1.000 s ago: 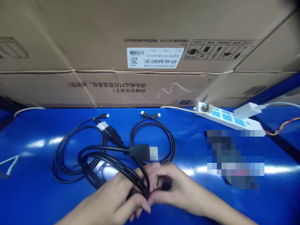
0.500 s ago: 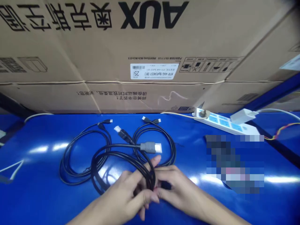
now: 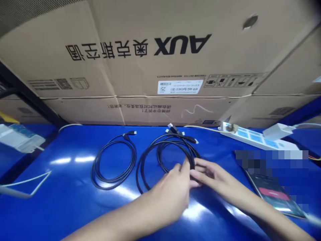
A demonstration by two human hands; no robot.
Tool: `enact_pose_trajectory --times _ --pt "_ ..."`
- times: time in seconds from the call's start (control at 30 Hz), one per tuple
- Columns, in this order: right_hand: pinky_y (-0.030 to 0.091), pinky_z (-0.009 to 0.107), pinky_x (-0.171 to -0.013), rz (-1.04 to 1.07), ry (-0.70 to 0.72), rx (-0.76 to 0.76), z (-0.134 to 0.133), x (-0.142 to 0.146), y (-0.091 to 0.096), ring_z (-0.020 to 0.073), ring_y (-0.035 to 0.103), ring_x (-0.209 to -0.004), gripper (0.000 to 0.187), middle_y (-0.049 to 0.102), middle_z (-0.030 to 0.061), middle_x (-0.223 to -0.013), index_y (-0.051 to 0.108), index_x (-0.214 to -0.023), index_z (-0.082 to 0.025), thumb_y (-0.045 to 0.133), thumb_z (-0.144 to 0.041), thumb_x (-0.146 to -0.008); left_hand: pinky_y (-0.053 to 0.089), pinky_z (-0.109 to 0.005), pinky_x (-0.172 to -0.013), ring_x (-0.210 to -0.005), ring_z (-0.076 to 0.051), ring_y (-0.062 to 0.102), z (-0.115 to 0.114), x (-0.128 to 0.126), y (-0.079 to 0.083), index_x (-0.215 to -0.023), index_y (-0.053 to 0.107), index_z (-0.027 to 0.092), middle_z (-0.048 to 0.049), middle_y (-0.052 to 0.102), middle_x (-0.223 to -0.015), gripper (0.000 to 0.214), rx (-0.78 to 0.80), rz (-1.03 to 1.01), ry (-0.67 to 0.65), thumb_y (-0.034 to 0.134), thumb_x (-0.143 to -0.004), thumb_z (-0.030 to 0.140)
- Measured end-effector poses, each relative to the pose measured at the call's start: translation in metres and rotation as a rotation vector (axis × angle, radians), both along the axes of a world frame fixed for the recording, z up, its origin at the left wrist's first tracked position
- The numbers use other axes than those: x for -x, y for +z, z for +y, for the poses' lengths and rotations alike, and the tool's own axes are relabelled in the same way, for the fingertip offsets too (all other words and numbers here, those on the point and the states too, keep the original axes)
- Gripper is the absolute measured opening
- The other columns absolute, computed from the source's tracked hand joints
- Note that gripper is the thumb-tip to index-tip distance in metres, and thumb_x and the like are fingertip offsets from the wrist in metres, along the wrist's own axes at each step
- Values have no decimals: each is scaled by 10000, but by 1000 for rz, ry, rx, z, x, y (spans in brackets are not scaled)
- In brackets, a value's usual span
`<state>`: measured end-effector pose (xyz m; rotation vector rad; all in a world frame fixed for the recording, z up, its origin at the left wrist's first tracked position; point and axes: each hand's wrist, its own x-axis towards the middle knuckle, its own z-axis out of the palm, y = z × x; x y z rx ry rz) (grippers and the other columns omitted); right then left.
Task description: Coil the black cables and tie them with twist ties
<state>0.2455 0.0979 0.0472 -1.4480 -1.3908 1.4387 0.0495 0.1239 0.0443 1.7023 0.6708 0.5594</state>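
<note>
A coiled black cable [image 3: 191,158] is gripped in my left hand [image 3: 173,189], whose fingers are wrapped round the bundle of strands. My right hand [image 3: 210,171] is at the same bundle from the right, its thumb and fingers pinching at the cable, partly hidden behind the left hand. The held coil's loop spreads leftward over the blue surface, and its connector [image 3: 173,128] shows at the far side. Behind it lies another coiled black cable [image 3: 158,157], partly covered. A separate black cable coil [image 3: 134,157] with its plug ends pointing away lies on the left.
A large cardboard box [image 3: 140,80] stands along the back of the blue tabletop [image 3: 75,207]. At the right are a white power strip [image 3: 263,140] with a plugged-in white adapter [image 3: 279,131] and a dark, partly blurred flat object [image 3: 276,194]. A white device [image 3: 22,139] sits at the left.
The view has shifted, so the scene sits further right. The held coil has turned, its connectors now pointing away. Both hands remain on it, with my left hand rolled over palm-down.
</note>
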Motion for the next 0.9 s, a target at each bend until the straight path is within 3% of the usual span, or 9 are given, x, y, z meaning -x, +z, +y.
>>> enact_pose_trajectory --times 0.07,0.17,0.23,0.3,0.4,0.53,0.67,0.8,0.9 --pt "577 355 -767 -57 -32 21 7 -13 -1 237 688 -833 530 745 89 -941 720 -1142 -186 682 -634 -861 558 -382 -907 -1026 -274 690 -2 5 11 -1484 501 181 -171 644 -1267 554 -177 103 -8 505 -931 153" --pt "550 319 -731 -115 -28 72 22 -36 -6 218 678 -808 546 736 85 -904 724 -1174 -179 677 -629 -868 552 -347 -890 -989 -237 694 0 34 29 -1283 654 213 -113 705 -1125 359 -471 265 -31 428 -1004 199" --pt "539 319 -688 -165 15 98 32 -49 -14 217 672 -759 649 729 86 -859 708 -1213 -136 692 -659 -830 542 -338 -890 -963 -223 695 8 64 36 -1130 697 210 -96 730 -1038 344 -585 379 83 367 -1040 248" --pt "533 340 -649 -251 40 82 42 -57 -21 225 662 -689 744 721 85 -791 680 -1258 -92 665 -691 -816 514 -366 -941 -989 -233 690 24 93 35 -1065 679 199 -99 734 -1040 374 -628 628 300 314 -1054 283" --pt "531 401 -660 -574 -21 -104 49 -56 -22 285 680 -699 683 754 120 -799 708 -1222 -111 609 -672 -846 520 -447 -856 -899 -305 717 49 118 26 -992 655 162 -146 739 -944 424 -515 944 447 262 -1051 311" --pt "527 430 -713 -957 -177 -463 42 -36 -5 329 716 -810 477 789 131 -1027 750 -1110 -216 540 -601 -922 505 -547 -799 -892 -431 723 67 110 12 -910 676 131 -233 743 -882 486 -405 1055 455 329 -1015 455" --pt "548 372 -697 -867 -25 -557 24 -7 9 270 741 -806 325 793 77 -1028 743 -1038 -245 494 -451 -1000 483 -499 -840 -956 -405 700 69 96 11 -793 643 163 -201 730 -884 325 -298 977 412 506 -930 424" --pt "569 346 -723 -709 121 -629 6 13 14 242 741 -823 252 781 77 -972 736 -1033 -232 513 -348 -1019 486 -336 -673 -744 -249 679 62 97 19 -805 604 190 -69 676 -745 401 -89 741 253 446 -953 528" --pt "567 293 -705 -557 194 -648 -4 22 21 194 725 -771 177 769 48 -926 734 -1036 -240 589 -338 -1010 444 -243 -539 -586 -138 586 47 93 23 -1023 615 180 -1 616 -733 416 278 380 88 469 -961 564"
